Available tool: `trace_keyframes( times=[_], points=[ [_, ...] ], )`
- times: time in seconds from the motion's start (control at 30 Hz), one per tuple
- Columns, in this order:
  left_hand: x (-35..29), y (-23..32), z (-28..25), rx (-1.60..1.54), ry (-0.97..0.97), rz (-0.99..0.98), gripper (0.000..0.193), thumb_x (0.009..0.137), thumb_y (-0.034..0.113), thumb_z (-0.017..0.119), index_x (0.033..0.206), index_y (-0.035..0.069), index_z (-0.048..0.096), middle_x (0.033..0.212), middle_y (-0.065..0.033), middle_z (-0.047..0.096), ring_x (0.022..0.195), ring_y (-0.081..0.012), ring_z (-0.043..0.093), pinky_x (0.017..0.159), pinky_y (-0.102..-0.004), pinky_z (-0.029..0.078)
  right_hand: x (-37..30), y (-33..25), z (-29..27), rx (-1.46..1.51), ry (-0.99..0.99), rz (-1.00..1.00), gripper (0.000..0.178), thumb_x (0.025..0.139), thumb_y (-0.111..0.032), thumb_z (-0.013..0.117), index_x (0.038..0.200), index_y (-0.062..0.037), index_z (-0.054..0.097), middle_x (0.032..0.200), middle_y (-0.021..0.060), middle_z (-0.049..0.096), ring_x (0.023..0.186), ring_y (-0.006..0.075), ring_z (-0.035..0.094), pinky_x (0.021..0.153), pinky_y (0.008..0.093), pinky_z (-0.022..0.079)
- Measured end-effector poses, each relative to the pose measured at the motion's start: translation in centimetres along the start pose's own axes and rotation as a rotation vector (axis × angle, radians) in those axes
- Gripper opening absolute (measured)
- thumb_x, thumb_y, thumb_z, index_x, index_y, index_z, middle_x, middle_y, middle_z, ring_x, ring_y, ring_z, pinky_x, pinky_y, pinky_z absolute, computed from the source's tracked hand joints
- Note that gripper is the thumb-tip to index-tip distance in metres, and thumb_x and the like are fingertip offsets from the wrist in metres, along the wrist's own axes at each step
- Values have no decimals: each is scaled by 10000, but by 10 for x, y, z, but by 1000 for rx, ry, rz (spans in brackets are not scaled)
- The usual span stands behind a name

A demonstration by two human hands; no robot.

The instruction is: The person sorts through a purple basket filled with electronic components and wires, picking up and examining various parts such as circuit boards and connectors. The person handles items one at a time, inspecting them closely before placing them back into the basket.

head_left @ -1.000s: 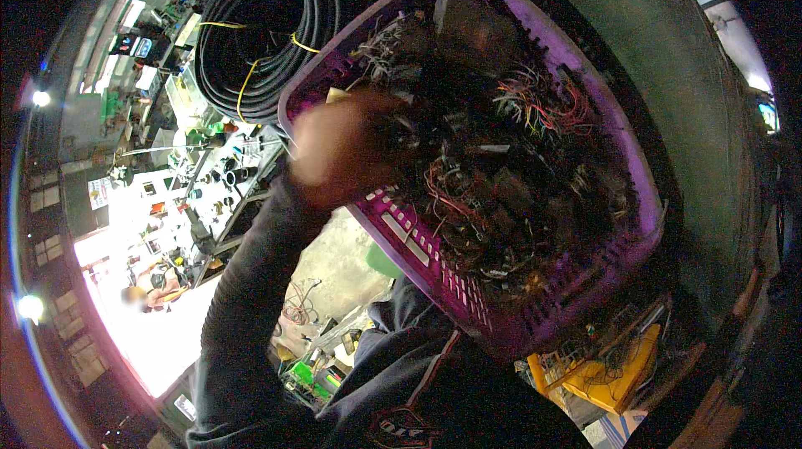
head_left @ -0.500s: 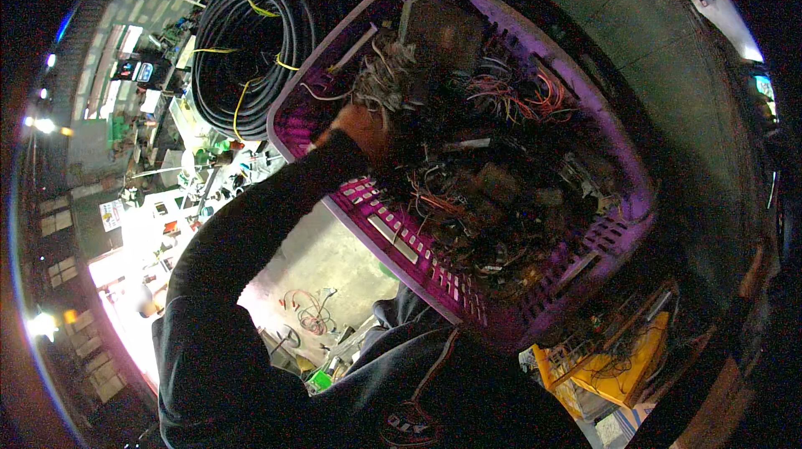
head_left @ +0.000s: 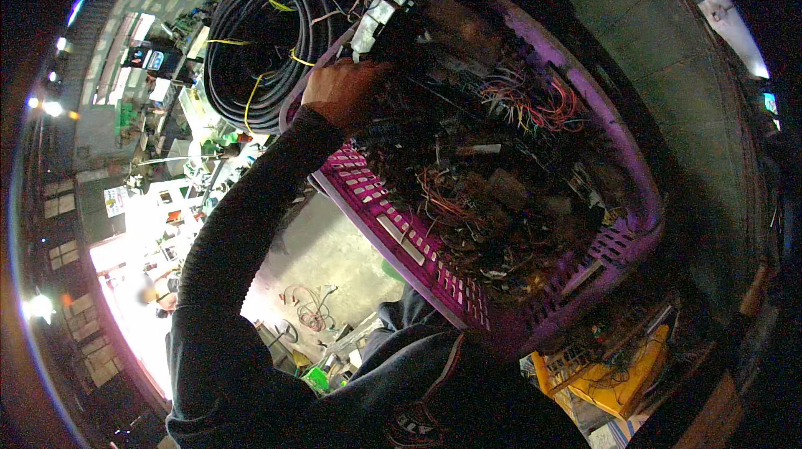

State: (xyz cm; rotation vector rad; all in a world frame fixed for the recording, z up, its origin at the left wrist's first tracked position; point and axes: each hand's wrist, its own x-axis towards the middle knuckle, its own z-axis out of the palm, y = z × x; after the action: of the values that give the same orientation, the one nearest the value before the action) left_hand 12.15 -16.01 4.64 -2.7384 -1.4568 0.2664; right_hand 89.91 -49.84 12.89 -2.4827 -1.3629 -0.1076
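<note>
My left hand (head_left: pixel 347 91) is closed at the left rim of a purple plastic basket (head_left: pixel 428 292). Out of its grip stands a silvery, box-like metal part (head_left: pixel 376 21), with a tangle of thin wires at its far end. The basket holds a dark heap of electronic scrap, hard to make out in the shade. A bunch of red and pale wires (head_left: pixel 547 105) lies on the heap toward the far right. At the far right edge of the view my right hand (head_left: pixel 758 286) is dim, apart from the basket, and its fingers cannot be made out.
A coil of black hose or cable (head_left: pixel 219 73) with yellow ties lies left of the basket. A yellow crate-like thing (head_left: pixel 622 378) stands at the lower right. Thin red cables (head_left: pixel 309 309) lie on the pale floor below. A brightly lit, cluttered bench (head_left: pixel 154 240) is at the left.
My left hand has risen from inside the basket to its far left rim, bringing the metal part and its wires up with it. The right hand has barely moved.
</note>
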Motion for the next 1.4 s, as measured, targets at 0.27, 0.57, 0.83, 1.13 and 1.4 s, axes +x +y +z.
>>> trace_keyframes(
  times=[0.27, 0.57, 0.83, 1.13, 1.4],
  points=[
    [2, -5, 40, -33, -46, -50, 166, 901, 178, 628, 1013, 136, 743, 950, -154, 752, 907, -364, 746, 741, -501, 609, 24, 115, 12, -261, 128, -87, 741, 1053, -613, 393, 1393, 29, 535, 1360, 306, 548, 1203, 485, 541, 1021, 560, 439],
    [-4, 17, 0, -395, -101, -66, 287, 776, 287, 733, 964, 71, 750, 919, -196, 748, 891, -397, 745, 764, -524, 608, 87, 52, 54, -205, 82, -151, 736, 1057, -616, 383, 1396, 18, 543, 1375, 294, 549, 1215, 476, 540, 1021, 564, 438],
    [11, 79, 33, -610, -174, 5, 324, 775, 320, 750, 932, 38, 728, 911, -217, 748, 924, -411, 746, 769, -530, 608, 85, -16, 45, -134, 46, -132, 731, 1060, -616, 379, 1392, 11, 552, 1382, 281, 552, 1219, 467, 541, 1019, 572, 436],
    [2, 129, 46, -667, -323, -183, 622, 847, 401, 763, 1332, 49, 593, 1047, -228, 747, 1005, -421, 730, 851, -499, 589, 33, -20, 7, -20, 114, 14, 726, 1063, -617, 374, 1388, 4, 562, 1390, 267, 555, 1223, 457, 542, 1017, 580, 433],
    [17, 134, -59, -1308, 59, 66, 592, 832, 611, 763, 1042, 58, 779, 978, -194, 767, 923, -370, 738, 866, -442, 569, -3, -8, 20, -154, 132, 161, 716, 1065, -617, 371, 1406, -17, 561, 1417, 246, 551, 1244, 447, 537, 1025, 597, 422]
  ],
)
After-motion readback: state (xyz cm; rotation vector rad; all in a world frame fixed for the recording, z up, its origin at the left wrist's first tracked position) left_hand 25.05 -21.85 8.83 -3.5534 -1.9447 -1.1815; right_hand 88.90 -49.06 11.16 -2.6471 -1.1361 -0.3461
